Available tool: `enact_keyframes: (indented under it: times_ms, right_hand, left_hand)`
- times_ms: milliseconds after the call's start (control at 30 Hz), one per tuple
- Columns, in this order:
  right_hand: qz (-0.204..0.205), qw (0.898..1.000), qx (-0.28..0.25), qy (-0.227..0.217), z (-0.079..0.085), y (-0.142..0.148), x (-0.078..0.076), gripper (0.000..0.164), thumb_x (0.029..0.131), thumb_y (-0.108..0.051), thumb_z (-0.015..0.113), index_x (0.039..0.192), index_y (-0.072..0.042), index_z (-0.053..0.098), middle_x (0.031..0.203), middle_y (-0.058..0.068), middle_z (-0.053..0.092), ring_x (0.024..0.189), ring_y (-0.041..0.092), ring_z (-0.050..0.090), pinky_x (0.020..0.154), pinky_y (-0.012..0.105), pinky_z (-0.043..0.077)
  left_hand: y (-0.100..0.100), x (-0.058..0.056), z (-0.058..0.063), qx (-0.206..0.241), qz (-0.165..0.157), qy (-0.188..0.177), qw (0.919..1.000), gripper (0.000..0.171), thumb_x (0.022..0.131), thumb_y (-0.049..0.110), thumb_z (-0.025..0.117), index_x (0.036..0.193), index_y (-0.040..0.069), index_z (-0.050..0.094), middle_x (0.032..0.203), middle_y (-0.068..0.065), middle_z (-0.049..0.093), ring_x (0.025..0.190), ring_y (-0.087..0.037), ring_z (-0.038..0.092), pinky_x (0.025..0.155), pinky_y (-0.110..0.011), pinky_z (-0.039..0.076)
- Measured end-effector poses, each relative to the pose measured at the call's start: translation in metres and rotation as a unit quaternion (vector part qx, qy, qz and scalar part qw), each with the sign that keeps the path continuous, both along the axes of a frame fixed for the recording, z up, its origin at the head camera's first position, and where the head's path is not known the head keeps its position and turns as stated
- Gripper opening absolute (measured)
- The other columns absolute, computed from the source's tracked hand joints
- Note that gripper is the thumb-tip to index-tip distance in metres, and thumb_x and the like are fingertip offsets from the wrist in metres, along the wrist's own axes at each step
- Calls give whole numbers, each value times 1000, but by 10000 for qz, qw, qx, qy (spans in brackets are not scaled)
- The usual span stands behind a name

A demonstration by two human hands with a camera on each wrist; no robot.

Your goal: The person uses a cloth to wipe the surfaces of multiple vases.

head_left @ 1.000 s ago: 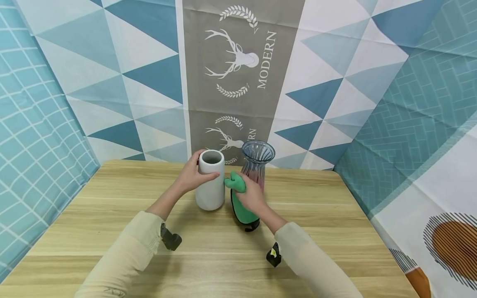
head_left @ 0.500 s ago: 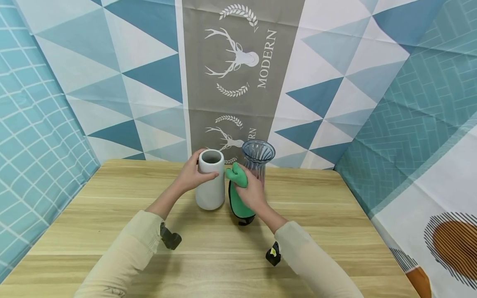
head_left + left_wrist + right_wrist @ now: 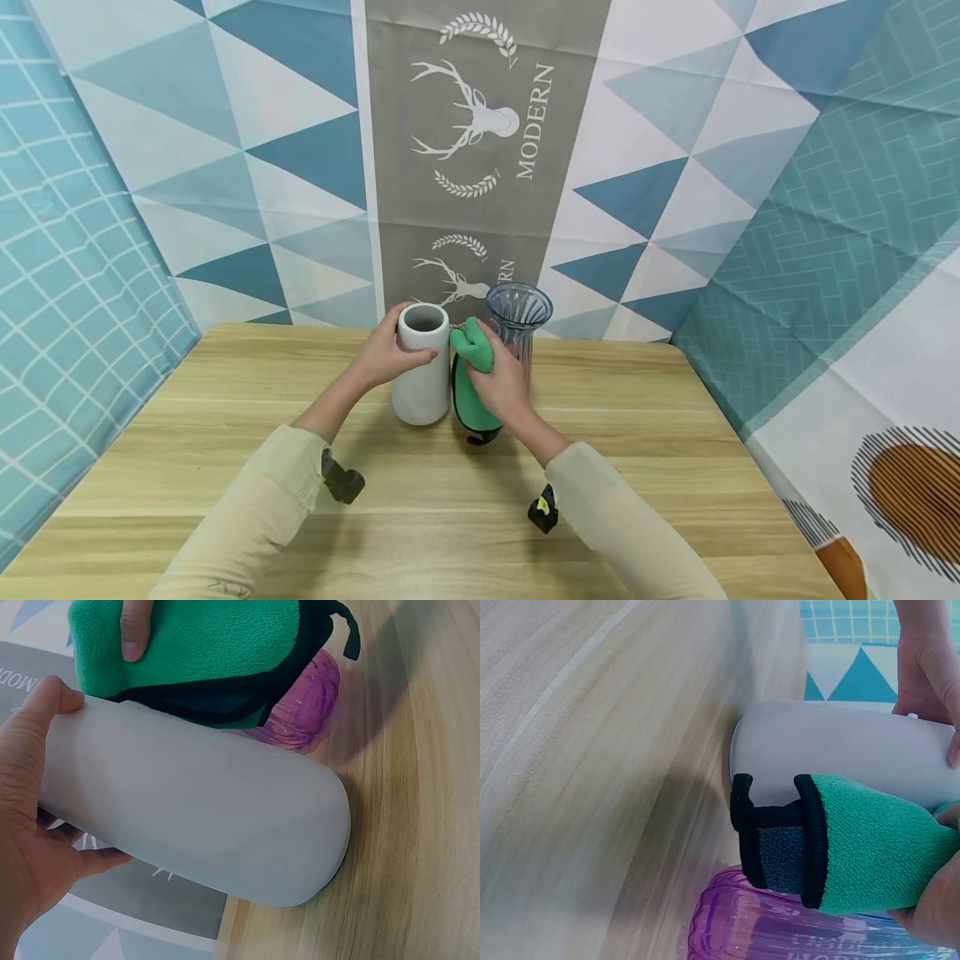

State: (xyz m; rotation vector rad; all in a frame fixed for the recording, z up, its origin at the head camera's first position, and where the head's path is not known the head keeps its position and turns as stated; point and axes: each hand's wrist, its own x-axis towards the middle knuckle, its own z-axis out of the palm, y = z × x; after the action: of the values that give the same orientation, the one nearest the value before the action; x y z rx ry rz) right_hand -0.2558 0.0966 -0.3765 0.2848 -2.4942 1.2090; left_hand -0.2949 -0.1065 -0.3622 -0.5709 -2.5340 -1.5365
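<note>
A white cylindrical vase (image 3: 422, 379) stands upright on the wooden table. My left hand (image 3: 390, 350) grips it near the rim, thumb across the front and fingers behind. Bunched in my right hand (image 3: 504, 375) is a green cloth (image 3: 474, 346) with black edging, its lower part hanging down beside the white vase. In the left wrist view the cloth (image 3: 202, 645) lies along the vase's side, apparently touching it. Just behind my right hand stands a ribbed glass vase (image 3: 517, 308), bluish at its flared top and purple at its base (image 3: 304, 705); the hand and cloth partly hide it.
The wood-grain table (image 3: 420, 517) extends toward me and to both sides. A patterned backdrop (image 3: 480, 167) rises behind its far edge, with blue tiled sheets (image 3: 52, 250) at the left and right. The glass vase is close to my right hand.
My right hand has shifted slightly left and away from me with the cloth, whose hanging end now lies closer to the white vase. The left hand and both vases hold their places.
</note>
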Motion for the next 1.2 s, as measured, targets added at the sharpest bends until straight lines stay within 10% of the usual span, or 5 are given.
enact_keyframes:
  times_ms: [1200]
  right_hand:
    - [614, 9907, 1020, -663, -30, 7, 4, 60, 83, -10, 69, 138, -15, 45, 127, 12, 59, 111, 29, 58, 92, 44, 48]
  left_hand:
    - [5, -1, -2, -183, 488, 343, 9981, 81, 71, 31, 82, 136, 8, 39, 128, -17, 39, 111, -30, 45, 92, -50, 44]
